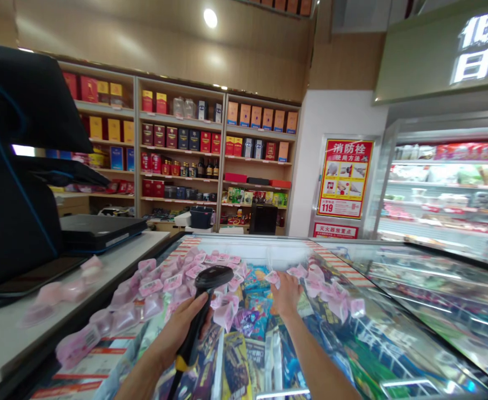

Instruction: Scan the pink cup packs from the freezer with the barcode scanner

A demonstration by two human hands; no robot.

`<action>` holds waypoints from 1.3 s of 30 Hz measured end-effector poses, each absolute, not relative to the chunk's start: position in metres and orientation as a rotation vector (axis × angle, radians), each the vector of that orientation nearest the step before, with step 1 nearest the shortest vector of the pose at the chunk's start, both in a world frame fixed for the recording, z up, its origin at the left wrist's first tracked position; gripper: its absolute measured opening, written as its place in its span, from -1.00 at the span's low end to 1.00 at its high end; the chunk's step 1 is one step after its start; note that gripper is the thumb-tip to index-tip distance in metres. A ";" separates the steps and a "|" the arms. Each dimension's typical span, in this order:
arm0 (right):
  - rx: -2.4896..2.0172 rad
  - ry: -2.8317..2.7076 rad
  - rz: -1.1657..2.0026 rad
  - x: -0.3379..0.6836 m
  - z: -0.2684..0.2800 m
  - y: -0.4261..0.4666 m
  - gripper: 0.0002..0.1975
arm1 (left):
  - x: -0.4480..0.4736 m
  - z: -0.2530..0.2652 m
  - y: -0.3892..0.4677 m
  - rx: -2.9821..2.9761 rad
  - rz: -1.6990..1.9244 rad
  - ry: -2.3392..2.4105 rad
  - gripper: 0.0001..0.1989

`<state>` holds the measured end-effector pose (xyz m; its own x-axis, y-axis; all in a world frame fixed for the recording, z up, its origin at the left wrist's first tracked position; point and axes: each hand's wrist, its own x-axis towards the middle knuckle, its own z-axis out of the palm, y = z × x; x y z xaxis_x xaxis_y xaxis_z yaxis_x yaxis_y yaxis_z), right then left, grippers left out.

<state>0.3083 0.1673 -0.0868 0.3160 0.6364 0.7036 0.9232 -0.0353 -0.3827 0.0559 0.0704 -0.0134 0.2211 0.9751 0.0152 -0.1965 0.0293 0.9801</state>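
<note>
The chest freezer (394, 311), with its glass lid, is the landmark. On the lid's near left part lies a heap of pink tag packets (173, 280), with a smaller cluster further right (331, 294). Over the lid's middle, the left hand (177, 333) is wrapped around the handle of 1 black barcode scanner (210, 280), its head just beside the heap. The right hand (285, 294) pinches 1 pink packet (272, 276) at the lid's centre. I judge the loose packets could slide off the smooth glass if an arm brushes them, and the scanner's head could knock the heap.
</note>
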 end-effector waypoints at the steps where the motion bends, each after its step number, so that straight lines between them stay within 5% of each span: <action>1: -1.790 -1.403 -0.480 0.310 -0.087 0.167 -0.72 | 0.056 -0.013 0.070 1.161 1.117 0.910 -0.69; 17: -1.853 -1.400 -0.546 0.324 -0.078 0.167 -0.64 | 0.046 -0.011 0.066 1.152 1.142 1.001 -0.70; 29: -1.192 -1.902 0.024 0.244 -0.068 0.144 -0.87 | 0.042 -0.015 0.061 1.156 1.116 1.020 -0.66; 39: -1.290 -1.486 0.334 0.254 -0.067 0.156 -0.84 | 0.051 -0.008 0.053 1.114 1.158 1.047 -0.69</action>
<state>0.2544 0.1556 -0.0671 0.1776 0.8321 0.5254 0.5274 0.3702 -0.7647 0.0505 0.0530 -0.0083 0.1117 0.9928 -0.0429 -0.1428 0.0588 0.9880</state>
